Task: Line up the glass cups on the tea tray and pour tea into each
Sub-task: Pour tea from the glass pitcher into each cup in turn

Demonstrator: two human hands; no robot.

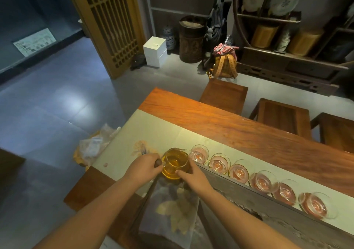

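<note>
A glass pitcher holding amber tea stands upright at the left end of the dark tea tray. My left hand grips its handle. My right hand rests its fingers on the pitcher's right side. Several small glass cups run in a diagonal row along the tray's far edge, from the nearest-left cup to the last cup at the right. They look pinkish inside; I cannot tell if they hold tea. The pitcher's spout points toward the first cup.
A pale table runner lies over the long wooden table. A leaf-patterned cloth lies under my arms. Wooden stools stand behind the table. Crumpled plastic bags sit on the floor at the left.
</note>
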